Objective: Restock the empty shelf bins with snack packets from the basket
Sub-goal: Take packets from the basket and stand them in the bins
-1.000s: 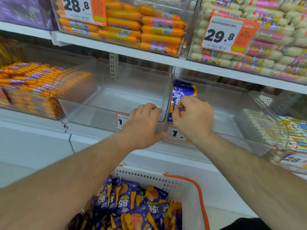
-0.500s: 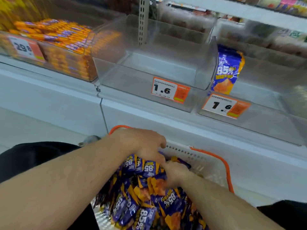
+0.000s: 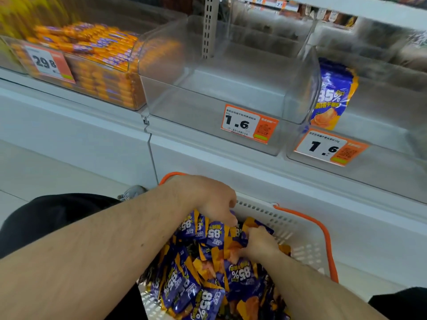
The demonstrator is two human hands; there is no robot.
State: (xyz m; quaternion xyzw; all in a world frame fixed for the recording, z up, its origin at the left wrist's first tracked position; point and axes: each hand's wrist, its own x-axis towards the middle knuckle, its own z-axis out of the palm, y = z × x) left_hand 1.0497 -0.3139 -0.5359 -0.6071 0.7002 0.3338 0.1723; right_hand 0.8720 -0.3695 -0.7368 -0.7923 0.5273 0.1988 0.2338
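Barely started: one packet stands in your right bin, middle bin bare, and both your left hand and right hand are curled into the basket pile, apparently gripping packets.

The middle bin is entered freely from above, while the right bin is partly blocked by one upright packet.

bins: 3 | price tags: 3 | basket: 1
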